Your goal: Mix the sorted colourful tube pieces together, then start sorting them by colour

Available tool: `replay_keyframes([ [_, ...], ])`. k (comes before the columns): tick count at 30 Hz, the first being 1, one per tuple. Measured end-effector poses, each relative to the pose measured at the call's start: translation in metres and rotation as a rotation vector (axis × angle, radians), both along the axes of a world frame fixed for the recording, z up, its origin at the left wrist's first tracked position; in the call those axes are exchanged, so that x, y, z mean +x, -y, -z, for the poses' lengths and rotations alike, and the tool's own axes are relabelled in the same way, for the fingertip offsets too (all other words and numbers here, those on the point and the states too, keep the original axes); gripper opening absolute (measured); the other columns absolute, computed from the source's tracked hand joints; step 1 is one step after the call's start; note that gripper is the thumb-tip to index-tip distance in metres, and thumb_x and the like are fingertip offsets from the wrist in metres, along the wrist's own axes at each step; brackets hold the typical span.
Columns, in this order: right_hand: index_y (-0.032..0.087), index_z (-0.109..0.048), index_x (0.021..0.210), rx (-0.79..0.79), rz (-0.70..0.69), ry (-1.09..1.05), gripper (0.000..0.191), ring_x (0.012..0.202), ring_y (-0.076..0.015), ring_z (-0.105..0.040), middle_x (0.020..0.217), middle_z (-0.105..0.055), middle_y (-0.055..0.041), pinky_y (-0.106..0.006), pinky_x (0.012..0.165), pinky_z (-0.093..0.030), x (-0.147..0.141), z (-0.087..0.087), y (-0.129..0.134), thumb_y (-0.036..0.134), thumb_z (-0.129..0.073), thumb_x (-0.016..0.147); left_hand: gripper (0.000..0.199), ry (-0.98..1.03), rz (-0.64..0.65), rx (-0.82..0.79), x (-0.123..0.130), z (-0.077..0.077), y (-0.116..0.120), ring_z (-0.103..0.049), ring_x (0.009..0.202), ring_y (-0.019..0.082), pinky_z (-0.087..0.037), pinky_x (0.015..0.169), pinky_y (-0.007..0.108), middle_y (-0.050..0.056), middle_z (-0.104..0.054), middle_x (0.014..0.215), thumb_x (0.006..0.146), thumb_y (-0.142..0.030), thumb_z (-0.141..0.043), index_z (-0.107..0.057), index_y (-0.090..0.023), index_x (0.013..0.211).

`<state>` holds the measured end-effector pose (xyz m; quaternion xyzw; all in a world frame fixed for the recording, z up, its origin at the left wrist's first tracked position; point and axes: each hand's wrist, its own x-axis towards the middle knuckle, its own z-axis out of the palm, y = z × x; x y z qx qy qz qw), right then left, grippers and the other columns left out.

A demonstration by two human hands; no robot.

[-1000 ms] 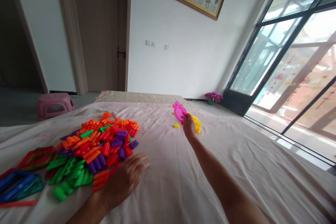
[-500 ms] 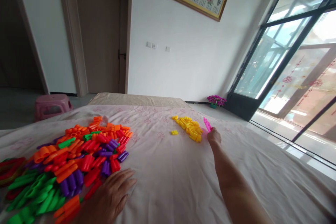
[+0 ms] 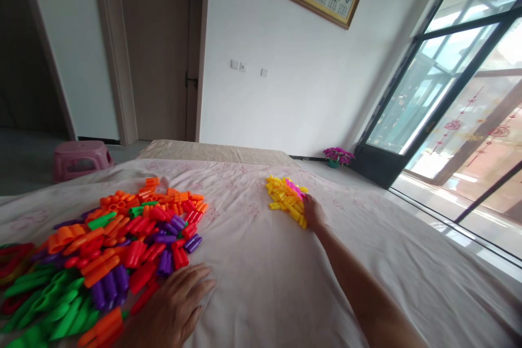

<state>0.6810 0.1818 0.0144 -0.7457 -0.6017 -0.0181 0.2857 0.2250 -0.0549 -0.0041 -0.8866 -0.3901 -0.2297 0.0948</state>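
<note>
My right hand [image 3: 313, 212] reaches far out at the right side of the yellow plastic pieces [image 3: 285, 204], its fingers closed on a pink plastic piece [image 3: 294, 188]. The pink piece lies over the right part of the yellow heap. Resting on the sheet, my left hand [image 3: 175, 302] has its fingers stretched out and holds nothing. It touches or nearly touches the edge of a big mixed heap of orange, red, purple and green plastic pieces [image 3: 138, 234]. My right fingertips are partly hidden.
A pale patterned sheet [image 3: 253, 277] covers the surface under both heaps. Beyond its far edge lies a beige cover [image 3: 220, 153]. On the floor stand a pink stool [image 3: 81, 157] at left and a pot of purple flowers [image 3: 337, 156] near the glass door [image 3: 411, 103].
My right hand has moved left with the pink piece, onto the yellow heap. The yellow pieces have shifted left and bunched together. My left hand stays in place.
</note>
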Motion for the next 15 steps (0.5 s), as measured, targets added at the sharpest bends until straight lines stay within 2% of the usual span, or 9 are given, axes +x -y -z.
replay_keyframes([
  [7,0.020,-0.064,0.116,0.071,-0.291,-0.131,0.036,0.105,-0.0209,-0.059,0.115,-0.066,-0.0094,-0.031,0.094,-0.043,-0.102,0.003,0.035,0.034,-0.037,0.097,0.052,0.034,-0.005,-0.065,0.002,-0.006,0.004,-0.057,0.121,0.017,-0.050,0.103,0.033,-0.004,-0.061,0.134,0.085,-0.016,-0.054,-0.053,-0.035,0.134],
  [10,0.024,-0.065,0.117,0.101,-0.438,-0.198,0.035,0.105,-0.0227,-0.059,0.114,-0.066,-0.0087,-0.035,0.095,-0.044,-0.148,0.007,0.054,0.036,-0.039,0.096,0.052,0.060,0.007,-0.066,0.002,-0.008,0.003,-0.058,0.120,0.018,-0.051,0.102,0.034,-0.002,-0.062,0.132,0.085,-0.016,-0.055,-0.053,-0.034,0.133],
  [13,0.025,-0.066,0.114,0.103,-0.597,-0.324,0.035,0.097,-0.0219,-0.061,0.107,-0.069,-0.0056,-0.034,0.088,-0.047,-0.182,0.008,0.068,0.042,-0.041,0.096,0.052,0.070,0.016,-0.064,0.001,-0.005,0.002,-0.058,0.121,0.018,-0.051,0.102,0.035,-0.002,-0.061,0.133,0.085,-0.016,-0.055,-0.053,-0.035,0.133],
  [15,0.024,-0.067,0.111,0.111,-0.649,-0.397,0.038,0.087,-0.0201,-0.062,0.098,-0.070,-0.0036,-0.030,0.079,-0.048,-0.190,0.004,0.067,0.046,-0.039,0.096,0.053,0.059,0.012,-0.065,0.001,-0.003,0.001,-0.057,0.122,0.018,-0.051,0.102,0.035,-0.003,-0.060,0.135,0.085,-0.015,-0.054,-0.054,-0.036,0.133],
])
